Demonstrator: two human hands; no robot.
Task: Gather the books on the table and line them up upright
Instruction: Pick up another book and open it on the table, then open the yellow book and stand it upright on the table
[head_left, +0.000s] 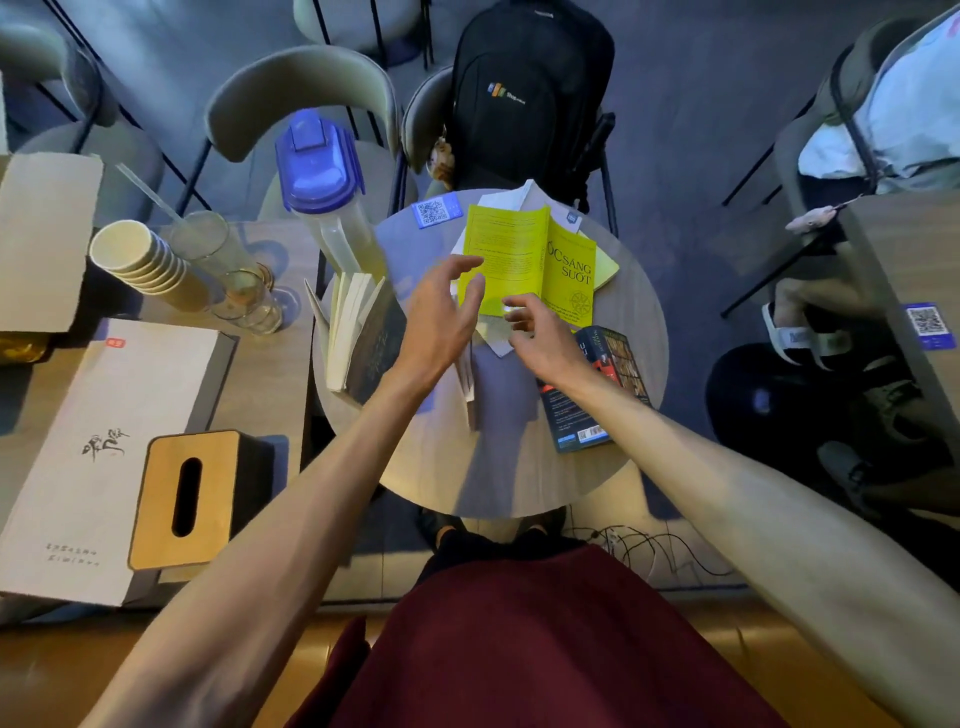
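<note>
We've got both hands over the round table (519, 467). Left hand (441, 322) spread, fingers loose, holding nothing. Right hand (540, 332) half-curled w/ fingertips at the yellow book's (524, 254) near edge; a grip, poss., can't tell. Yellow book lies open, covers up. Two books (358, 338) stand upright at left edge. Dark book (597, 395) flat under right wrist.

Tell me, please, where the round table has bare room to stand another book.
The near half of the round table is bare, between the dark book and the standing books. A smaller patch lies by the QR card. The far right is crowded with the yellow book and papers.
</note>
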